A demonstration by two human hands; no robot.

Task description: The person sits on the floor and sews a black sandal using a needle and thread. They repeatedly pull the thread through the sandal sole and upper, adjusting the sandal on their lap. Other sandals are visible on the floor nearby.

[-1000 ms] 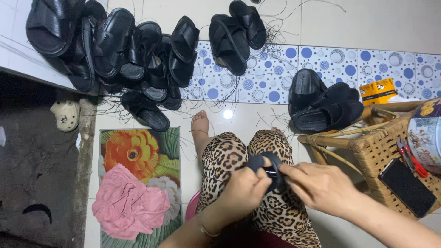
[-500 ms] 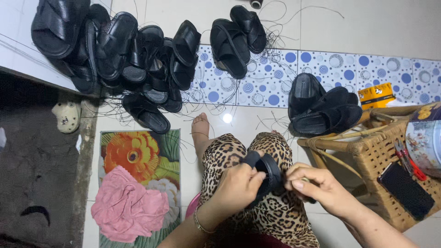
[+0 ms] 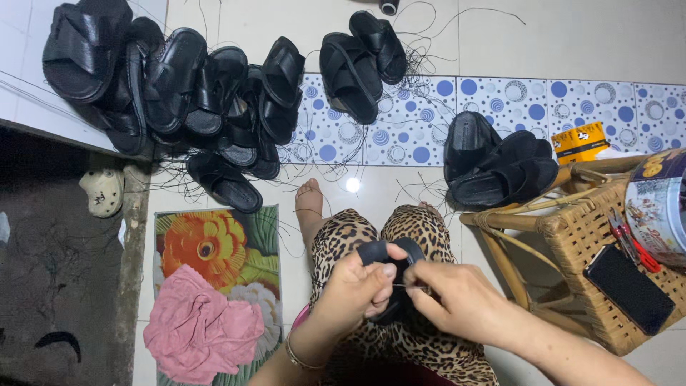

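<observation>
Seated on a tiled floor, knees in leopard-print trousers (image 3: 357, 236). Black sandal strap (image 3: 389, 251) held over the lap, above the knees. Left hand (image 3: 354, 289) closed around the strap's left side, thumb on top, fingers curled under. Right hand (image 3: 457, 300) just beside it, fingertips pinched on a thin thread (image 3: 407, 286) drawn against the strap. Pile of black sandals (image 3: 179, 93) well apart at the far left; another pair (image 3: 500, 161) near a wicker stool (image 3: 572, 229). Pink cloth (image 3: 200, 329) on a flowered mat (image 3: 214, 250).
</observation>
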